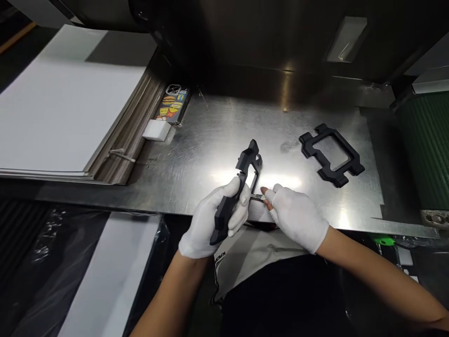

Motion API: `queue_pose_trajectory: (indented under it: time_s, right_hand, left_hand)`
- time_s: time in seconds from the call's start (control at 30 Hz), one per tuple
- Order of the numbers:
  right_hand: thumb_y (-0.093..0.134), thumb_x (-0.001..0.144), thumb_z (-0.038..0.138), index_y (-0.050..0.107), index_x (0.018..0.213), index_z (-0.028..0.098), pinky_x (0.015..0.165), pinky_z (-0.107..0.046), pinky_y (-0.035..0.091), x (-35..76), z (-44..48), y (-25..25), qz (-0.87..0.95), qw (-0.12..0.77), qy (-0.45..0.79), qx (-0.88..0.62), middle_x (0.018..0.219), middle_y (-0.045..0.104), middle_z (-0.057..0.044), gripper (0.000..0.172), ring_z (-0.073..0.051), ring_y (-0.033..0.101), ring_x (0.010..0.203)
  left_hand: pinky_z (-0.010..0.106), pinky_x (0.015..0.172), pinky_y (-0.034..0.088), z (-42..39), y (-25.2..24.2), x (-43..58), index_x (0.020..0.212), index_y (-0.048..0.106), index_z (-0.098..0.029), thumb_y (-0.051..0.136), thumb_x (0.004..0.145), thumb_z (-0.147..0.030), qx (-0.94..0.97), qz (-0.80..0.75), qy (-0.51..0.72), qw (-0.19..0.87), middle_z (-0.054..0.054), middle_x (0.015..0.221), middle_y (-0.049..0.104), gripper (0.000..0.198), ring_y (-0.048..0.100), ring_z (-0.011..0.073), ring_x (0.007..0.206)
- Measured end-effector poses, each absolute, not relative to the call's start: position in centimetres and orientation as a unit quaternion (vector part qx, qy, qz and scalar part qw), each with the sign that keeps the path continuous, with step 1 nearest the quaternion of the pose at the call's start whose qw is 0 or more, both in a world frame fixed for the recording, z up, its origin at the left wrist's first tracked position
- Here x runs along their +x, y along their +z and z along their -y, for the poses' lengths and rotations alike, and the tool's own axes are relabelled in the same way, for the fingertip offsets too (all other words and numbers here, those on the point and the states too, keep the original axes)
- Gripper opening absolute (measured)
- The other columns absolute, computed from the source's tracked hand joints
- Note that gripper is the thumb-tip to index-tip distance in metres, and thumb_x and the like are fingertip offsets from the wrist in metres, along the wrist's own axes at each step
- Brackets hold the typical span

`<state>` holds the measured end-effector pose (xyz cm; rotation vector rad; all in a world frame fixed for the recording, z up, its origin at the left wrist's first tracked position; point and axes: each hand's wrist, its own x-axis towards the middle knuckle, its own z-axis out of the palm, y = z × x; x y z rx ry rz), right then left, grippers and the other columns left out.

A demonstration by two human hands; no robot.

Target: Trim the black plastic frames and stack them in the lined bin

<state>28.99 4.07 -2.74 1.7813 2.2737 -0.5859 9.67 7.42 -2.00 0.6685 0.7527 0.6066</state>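
In a white glove, my left hand (pixel 205 220) grips a black plastic frame (pixel 226 213), tilted on edge above the front of the metal table. My right hand (pixel 296 213), gloved with thumb and index fingertips bare, pinches a small thin metal blade (pixel 257 197). The blade points left and meets the lower inner side of the frame; whether it touches is hard to tell. A second black plastic frame (pixel 353 157), with a roughly rectangular opening and stubby tabs, lies flat on the table to the right.
The metal table (pixel 196 159) carries a tall stack of white sheets (pixel 70 93) at left. Beside it are a phone (pixel 174 104) in a food-print case and a small white block (pixel 156 130). A green ribbed conveyor belt (pixel 426 145) runs at right; a dark panel (pixel 245 32) rises behind.
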Motion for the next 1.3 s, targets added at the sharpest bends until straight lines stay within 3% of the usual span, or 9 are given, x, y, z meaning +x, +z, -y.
queue_pose_trajectory:
  time_s: [0.17,0.37,0.47,0.57,0.7,0.8,0.97,1.1,1.3]
  right_hand:
    - [0.033,0.117,0.03,0.06,0.146,0.021,0.059,-0.033,0.043,29.9,-4.1,-2.5,-0.738,0.108,-0.146,0.65,0.117,0.069,-0.011,0.04,-0.023,0.069,0.086]
    - [0.037,0.116,0.026,0.067,0.135,0.017,0.06,-0.036,0.044,31.1,-4.3,-3.9,-0.704,0.085,-0.108,0.697,0.115,0.069,-0.013,0.037,-0.026,0.069,0.088]
    - [0.045,0.113,0.026,0.069,0.132,0.015,0.072,-0.04,0.051,31.3,-4.5,-4.2,-0.707,0.034,-0.106,0.698,0.115,0.07,-0.014,0.032,-0.029,0.068,0.095]
    - [0.05,0.111,0.029,0.063,0.144,0.011,0.093,-0.048,0.053,30.6,-4.0,-3.9,-0.707,-0.088,-0.124,0.691,0.117,0.072,-0.017,0.04,-0.034,0.066,0.106]
    - [0.039,0.114,0.049,0.047,0.162,0.017,0.103,-0.053,0.052,28.5,-2.5,-3.6,-0.569,-0.331,-0.317,0.683,0.112,0.074,-0.013,0.058,-0.032,0.068,0.109]
    - [0.042,0.112,0.064,0.056,0.154,0.024,0.099,-0.045,0.055,26.5,-1.7,-4.3,-0.396,-0.471,-0.578,0.536,0.103,0.074,-0.007,0.06,-0.026,0.069,0.102]
    - [0.044,0.103,0.083,0.072,0.112,0.021,0.074,-0.034,0.055,24.8,-1.1,-5.3,-0.217,-0.49,-0.767,0.353,0.07,0.059,0.001,0.069,-0.019,0.061,0.071]
    - [0.035,0.104,0.084,0.071,0.121,0.021,0.087,-0.038,0.055,25.5,-0.5,-5.0,-0.368,-0.454,-0.641,0.498,0.085,0.069,-0.004,0.074,-0.022,0.064,0.085]
    - [0.055,0.104,0.044,0.07,0.11,0.024,0.084,-0.038,0.053,26.9,0.3,-5.1,-0.436,-0.441,-0.425,0.659,0.099,0.068,-0.004,0.026,-0.021,0.061,0.087]
  left_hand:
    - [0.022,0.042,0.028,-7.2,-1.7,10.1,0.08,0.062,-0.019,0.052,0.109,-0.057,0.319,-0.364,0.278,0.83,-0.006,0.044,0.042,0.049,0.033,0.0091,0.036]
    - [0.023,0.041,0.027,-7.5,-2.5,9.6,0.081,0.064,-0.018,0.049,0.112,-0.051,0.3,-0.328,0.307,0.842,-0.007,0.044,0.039,0.048,0.033,0.0094,0.034]
    - [0.024,0.042,0.029,-7.3,-2.9,8.8,0.079,0.062,-0.018,0.045,0.113,-0.044,0.268,-0.291,0.36,0.845,-0.008,0.041,0.034,0.046,0.027,0.0094,0.032]
    - [0.025,0.044,0.033,-6.5,-2.8,8.1,0.073,0.052,-0.021,0.049,0.112,-0.04,0.213,-0.24,0.412,0.853,-0.011,0.037,0.025,0.044,0.02,0.0088,0.029]
    - [0.023,0.037,0.022,-4.8,-2.2,8.1,0.069,0.029,-0.025,0.052,0.111,-0.035,0.155,-0.13,0.449,0.87,-0.014,0.035,0.017,0.05,0.013,0.0059,0.024]
    - [0.022,0.033,0.015,-3.6,-2.3,8.7,0.069,0.022,-0.027,0.047,0.113,-0.034,0.112,-0.039,0.456,0.882,-0.015,0.034,0.018,0.051,0.011,0.0045,0.022]
    - [0.022,0.032,0.013,-2.4,-2.9,9.1,0.068,0.021,-0.027,0.046,0.114,-0.035,0.088,0.001,0.481,0.873,-0.015,0.035,0.018,0.052,0.011,0.0048,0.022]
    - [0.021,0.033,0.021,-2.2,-2.7,8.7,0.068,0.023,-0.027,0.046,0.114,-0.036,0.12,-0.028,0.491,0.862,-0.014,0.034,0.021,0.052,0.016,0.0056,0.022]
    - [0.021,0.035,0.024,-1.8,-1.9,8.6,0.065,0.032,-0.024,0.043,0.114,-0.046,0.168,-0.132,0.506,0.836,-0.013,0.032,0.019,0.055,0.016,0.0067,0.021]
